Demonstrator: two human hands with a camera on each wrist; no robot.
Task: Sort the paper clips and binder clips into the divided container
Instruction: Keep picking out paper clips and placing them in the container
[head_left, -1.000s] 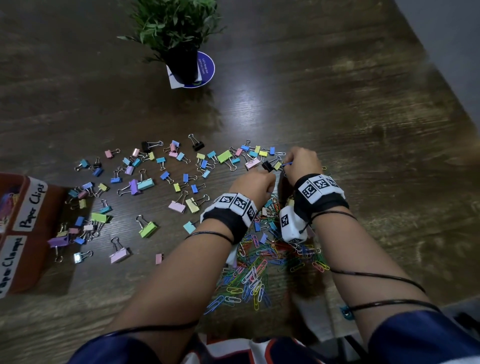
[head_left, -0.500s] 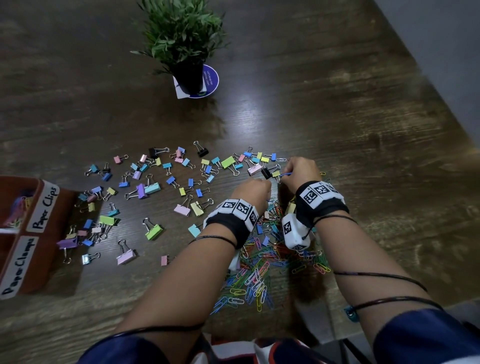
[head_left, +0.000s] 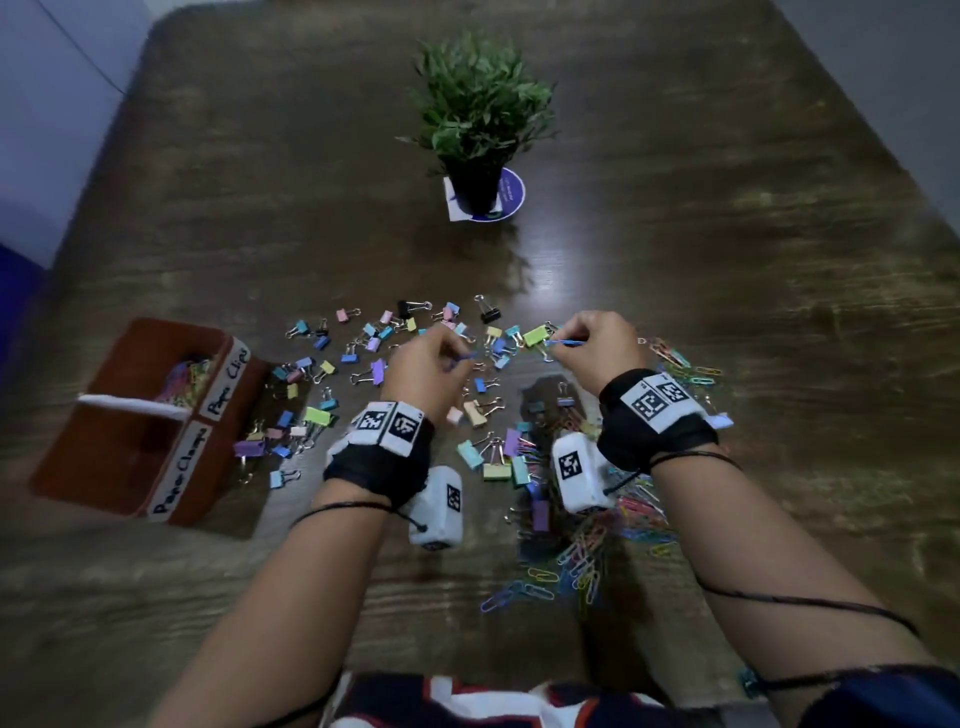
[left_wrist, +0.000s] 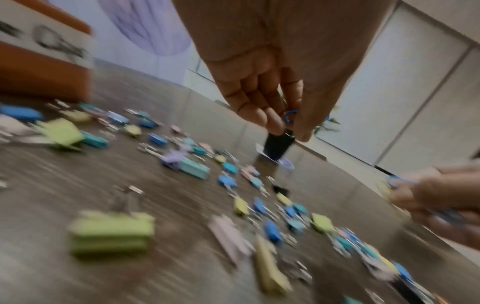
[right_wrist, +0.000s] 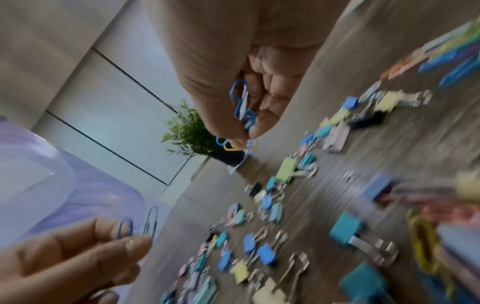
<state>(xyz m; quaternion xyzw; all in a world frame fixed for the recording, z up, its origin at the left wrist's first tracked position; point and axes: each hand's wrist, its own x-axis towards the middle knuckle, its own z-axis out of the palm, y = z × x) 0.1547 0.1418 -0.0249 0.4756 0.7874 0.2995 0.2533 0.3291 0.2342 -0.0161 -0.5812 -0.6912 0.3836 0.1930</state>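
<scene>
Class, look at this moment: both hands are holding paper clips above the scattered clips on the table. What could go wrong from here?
1. The right hand pinches several paper clips at once; one may slip from the grip into the binder clips below.
2. The container sits far left; carrying across risks drops.
3. Its compartments adjoin: "Paper Clips" beside "Paper Clamps". The left hand might drop its clips into the wrong one.
</scene>
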